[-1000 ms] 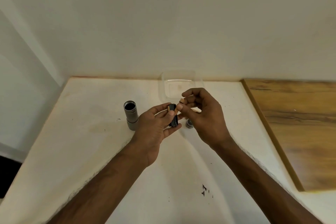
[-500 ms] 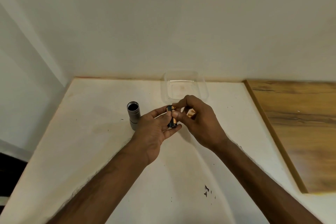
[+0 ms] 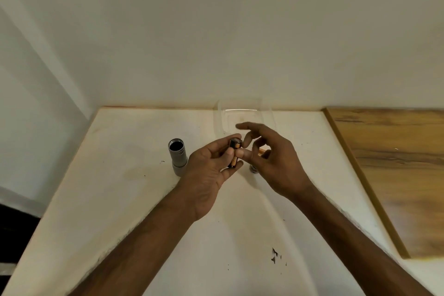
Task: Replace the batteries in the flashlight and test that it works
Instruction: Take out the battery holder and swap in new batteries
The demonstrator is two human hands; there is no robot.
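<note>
My left hand (image 3: 206, 175) grips a black battery holder (image 3: 234, 155) loaded with copper-and-black batteries, lifted a little above the table. My right hand (image 3: 276, 163) is just to its right, fingers spread, with the thumb tip and a fingertip touching the holder's top. The grey flashlight body (image 3: 178, 157) stands upright on the table left of my left hand, its open end up and dark inside. The small round tail cap (image 3: 253, 169) rests on the table under my right hand. A loose copper-tipped battery (image 3: 262, 150) shows behind my right fingers, apparently lying on the table.
A clear plastic container (image 3: 242, 113) sits against the wall behind my hands. The white table (image 3: 120, 199) ends at a corner on the left. A wooden board (image 3: 396, 163) covers the right side. Small dark specks (image 3: 275, 256) mark the near table.
My right hand pressed the battery it was pinching into the holder, then opened its fingers and eased back. My left hand kept hold of the holder.
</note>
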